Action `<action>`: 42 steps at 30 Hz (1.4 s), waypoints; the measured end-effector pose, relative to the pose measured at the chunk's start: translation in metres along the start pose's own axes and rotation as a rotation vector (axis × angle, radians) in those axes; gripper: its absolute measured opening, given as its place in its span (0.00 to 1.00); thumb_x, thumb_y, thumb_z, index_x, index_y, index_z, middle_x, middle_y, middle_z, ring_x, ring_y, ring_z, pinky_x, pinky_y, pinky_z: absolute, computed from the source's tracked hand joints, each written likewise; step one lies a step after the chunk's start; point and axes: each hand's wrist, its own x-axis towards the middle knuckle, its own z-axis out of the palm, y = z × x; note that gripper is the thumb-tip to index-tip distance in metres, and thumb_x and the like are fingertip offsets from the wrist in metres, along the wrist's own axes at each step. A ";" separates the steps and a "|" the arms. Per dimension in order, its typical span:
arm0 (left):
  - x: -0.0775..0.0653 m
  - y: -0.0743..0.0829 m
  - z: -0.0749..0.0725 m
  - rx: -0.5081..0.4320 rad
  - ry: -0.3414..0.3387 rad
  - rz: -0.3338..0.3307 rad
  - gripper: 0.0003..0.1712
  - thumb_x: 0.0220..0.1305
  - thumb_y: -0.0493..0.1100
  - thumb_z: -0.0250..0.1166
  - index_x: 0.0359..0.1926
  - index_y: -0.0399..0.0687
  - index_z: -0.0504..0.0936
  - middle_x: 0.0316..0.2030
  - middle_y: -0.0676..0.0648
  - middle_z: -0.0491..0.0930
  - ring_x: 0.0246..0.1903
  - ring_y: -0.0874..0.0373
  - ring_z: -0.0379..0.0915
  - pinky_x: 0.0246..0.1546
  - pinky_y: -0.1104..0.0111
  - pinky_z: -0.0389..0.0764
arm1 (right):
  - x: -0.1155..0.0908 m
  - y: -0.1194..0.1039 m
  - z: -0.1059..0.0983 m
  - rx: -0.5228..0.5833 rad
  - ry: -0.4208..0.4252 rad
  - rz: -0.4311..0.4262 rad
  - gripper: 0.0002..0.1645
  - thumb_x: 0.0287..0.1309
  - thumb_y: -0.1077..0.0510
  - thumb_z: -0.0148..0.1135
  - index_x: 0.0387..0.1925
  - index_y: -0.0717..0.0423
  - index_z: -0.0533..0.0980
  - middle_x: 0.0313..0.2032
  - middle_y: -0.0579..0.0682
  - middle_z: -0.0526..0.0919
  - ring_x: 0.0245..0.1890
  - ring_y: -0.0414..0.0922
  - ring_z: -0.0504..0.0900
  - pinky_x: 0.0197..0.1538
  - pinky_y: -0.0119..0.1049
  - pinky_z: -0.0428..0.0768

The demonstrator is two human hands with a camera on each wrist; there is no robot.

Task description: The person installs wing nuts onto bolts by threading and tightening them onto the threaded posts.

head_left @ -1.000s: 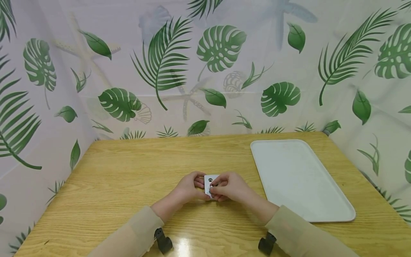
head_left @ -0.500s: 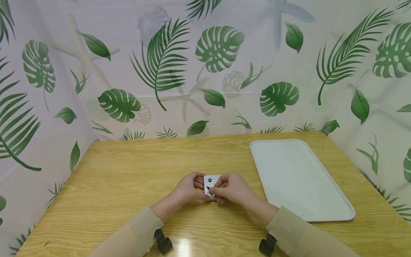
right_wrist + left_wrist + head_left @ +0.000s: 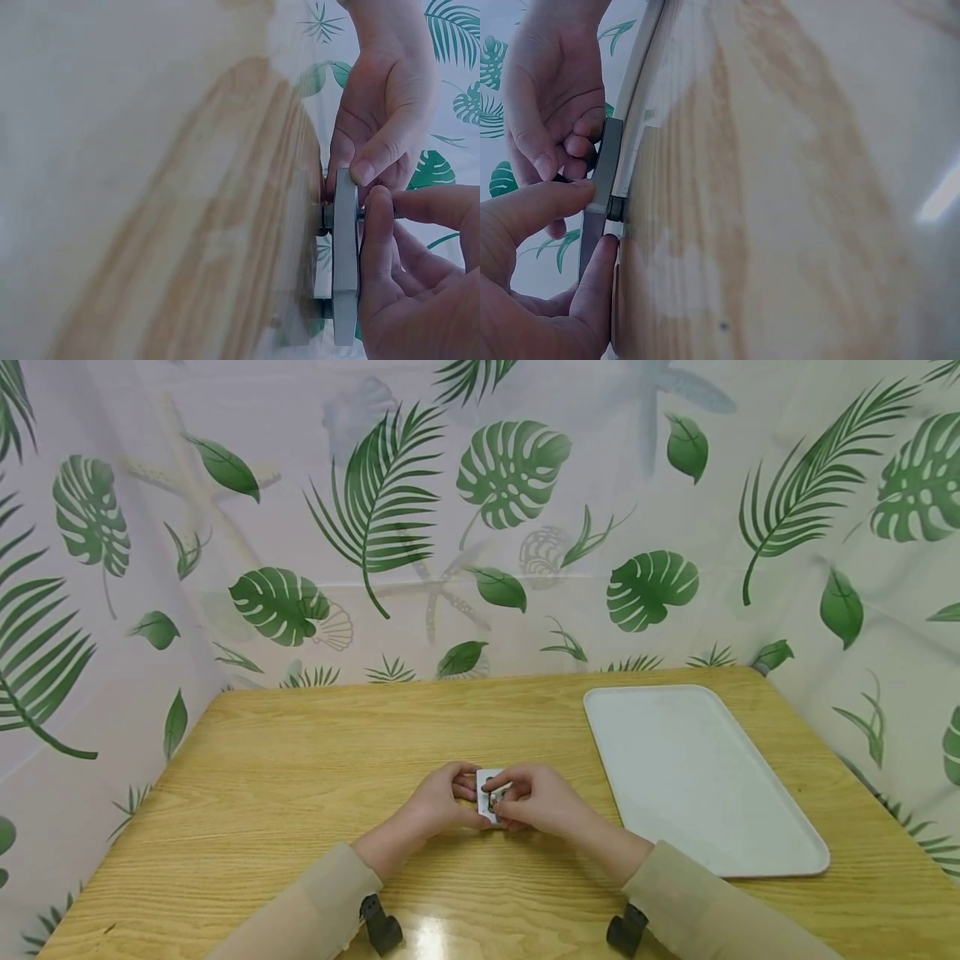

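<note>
My left hand (image 3: 438,795) grips the left edge of a small pale plate (image 3: 482,774), fingers behind and thumb at the near corner. In the right wrist view the plate (image 3: 345,255) shows edge-on, raised off the table on dark bolt ends (image 3: 324,217). A threaded bolt (image 3: 397,215) sticks up from its top face. The thumb and index finger of my right hand (image 3: 543,797) are curled round this bolt, the index reaching over the plate's face. From the left wrist view, the left hand (image 3: 547,262) pinches the plate (image 3: 609,161) at its edge. The fingers partly hide the bolt.
A white tray (image 3: 697,777) lies on the right side of the wooden table (image 3: 315,735). Leaf-patterned cloth (image 3: 420,527) hangs behind the table and along both sides. Black wrist cameras (image 3: 382,927) are strapped at both sleeves.
My right index finger has shifted left and up over the plate's upper hole, away from the thumb. The left hand and the plate stay where they were.
</note>
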 end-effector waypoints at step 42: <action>0.000 0.004 -0.003 0.013 0.004 -0.006 0.45 0.52 0.27 0.81 0.71 0.35 0.73 0.52 0.41 0.83 0.51 0.53 0.81 0.55 0.62 0.83 | 0.000 -0.007 0.003 -0.009 0.000 0.027 0.20 0.62 0.70 0.66 0.56 0.71 0.81 0.28 0.55 0.88 0.26 0.39 0.87 0.35 0.38 0.90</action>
